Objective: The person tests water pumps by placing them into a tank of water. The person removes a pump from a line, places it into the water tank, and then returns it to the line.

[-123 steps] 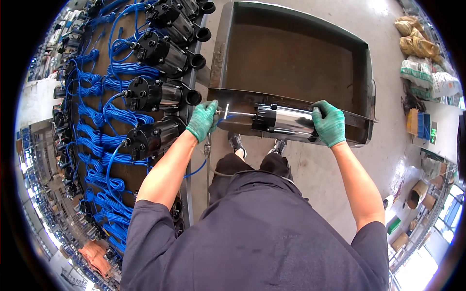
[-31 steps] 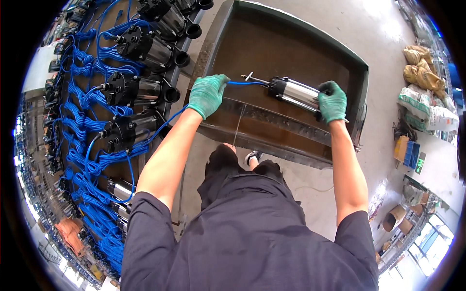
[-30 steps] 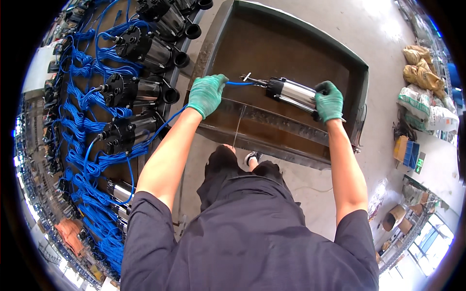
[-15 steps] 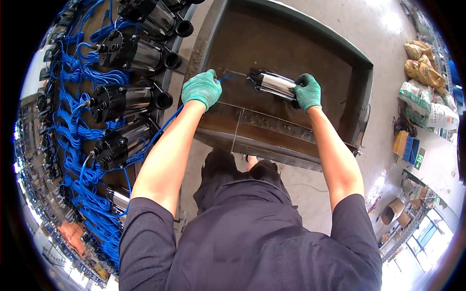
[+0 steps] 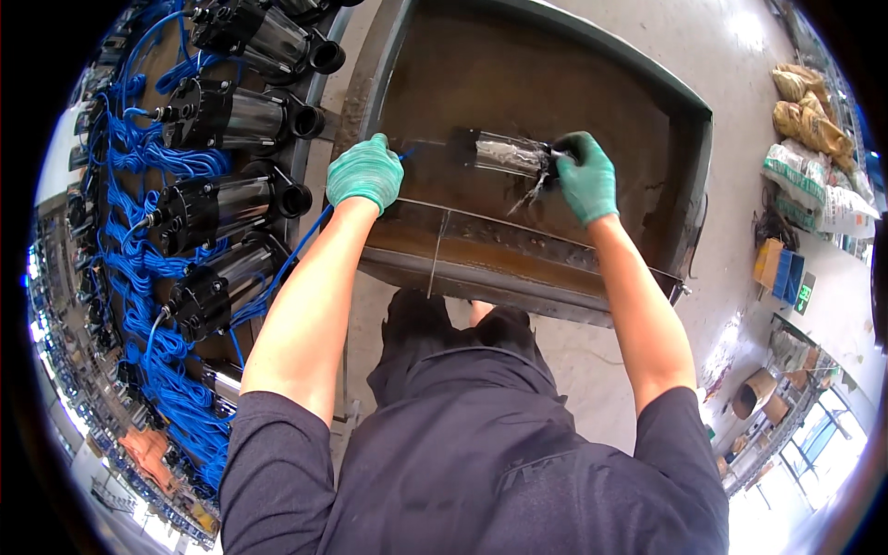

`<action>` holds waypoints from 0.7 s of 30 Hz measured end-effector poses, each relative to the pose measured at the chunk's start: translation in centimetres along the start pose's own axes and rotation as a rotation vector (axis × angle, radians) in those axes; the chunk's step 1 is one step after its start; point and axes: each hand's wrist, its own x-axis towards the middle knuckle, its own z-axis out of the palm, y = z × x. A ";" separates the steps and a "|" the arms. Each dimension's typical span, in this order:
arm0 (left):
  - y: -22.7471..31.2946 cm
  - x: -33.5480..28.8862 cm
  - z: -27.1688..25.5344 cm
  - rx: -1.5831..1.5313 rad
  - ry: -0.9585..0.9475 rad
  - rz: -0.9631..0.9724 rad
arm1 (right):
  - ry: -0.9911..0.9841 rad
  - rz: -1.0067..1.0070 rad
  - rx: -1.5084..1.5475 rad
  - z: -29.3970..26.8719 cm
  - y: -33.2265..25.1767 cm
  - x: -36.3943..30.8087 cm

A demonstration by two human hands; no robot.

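Observation:
My left hand (image 5: pixel 366 175), in a green knit glove, is closed around a blue cable (image 5: pixel 315 231) at the left side of a water-filled metal tank (image 5: pixel 693 199). A short piece of the cable sticks out past its fingers toward a submersible pump (image 5: pixel 511 154). This pump has a shiny metal cylinder body and black ends, and lies level in the brownish water, with its left end under the surface and blurred. My right hand (image 5: pixel 588 180), gloved the same way, grips the pump's black right end. Water splashes just below that end.
At left, a bench carries several similar black and silver pumps (image 5: pixel 234 113) and bundles of blue cable (image 5: pixel 190 159). A thin rod (image 5: pixel 438 250) crosses the tank's near ledge. Sacks (image 5: pixel 803 125) and a blue bin (image 5: pixel 785 281) stand along the right wall.
The pump has gone lower into the water, its left end now submerged, and a splash has appeared by its right end. Both hands keep their holds; the view has shifted slightly.

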 end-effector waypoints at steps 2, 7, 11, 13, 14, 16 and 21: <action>0.0 0.1 0.2 0.010 0.020 -0.022 | 0.036 -0.061 0.030 -3.2 -2.6 -2.5; 0.4 0.0 0.1 0.035 0.016 -0.061 | 0.066 -0.162 -0.204 -10.8 0.3 -7.6; 0.8 -0.2 -0.1 0.047 0.022 -0.063 | 0.097 -0.011 -0.260 -15.4 9.2 -9.7; 0.9 0.0 -0.1 0.052 0.031 -0.066 | 0.125 0.006 -0.329 -16.8 12.6 -9.8; 0.9 0.0 0.1 0.048 0.031 -0.079 | 0.130 0.012 -0.332 -16.6 13.7 -9.7; 1.1 0.2 0.2 0.054 0.032 -0.097 | 0.173 0.134 -0.375 -16.0 14.7 -9.4; 1.2 0.0 0.0 0.049 0.030 -0.119 | 0.184 0.210 -0.526 -14.9 13.0 -8.7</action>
